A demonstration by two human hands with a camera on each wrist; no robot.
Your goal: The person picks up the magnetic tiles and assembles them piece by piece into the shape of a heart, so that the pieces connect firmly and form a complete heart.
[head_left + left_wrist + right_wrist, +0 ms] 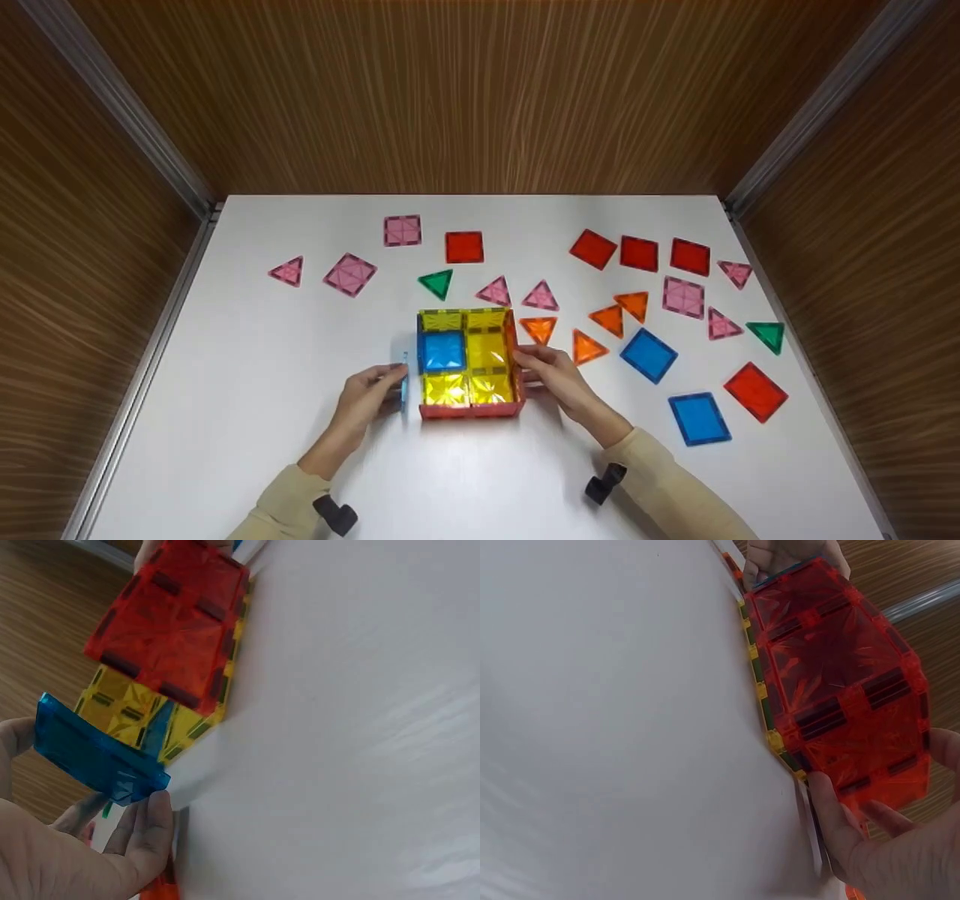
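Observation:
A box of magnetic tiles [491, 410] stands on the white table, with red walls at front and right and a yellow wall at the back. Yellow squares line its floor, and a blue square [445, 350] shows in its back left part. Just left of the box, my left hand [364, 397] pinches a blue magnetic tile [97, 754] on edge, a small gap away from the box in the head view. At the right side, my right hand [555, 376] grips the red wall [832, 660], fingers along its outer face and one over its top edge.
Loose tiles lie flat around the box. Pink squares [350, 274], a red square [464, 247] and a green triangle [437, 283] are behind it. To the right are orange triangles [589, 346], blue squares [699, 418] and several red squares [756, 392]. Wood-grained panels [465, 97] enclose the table.

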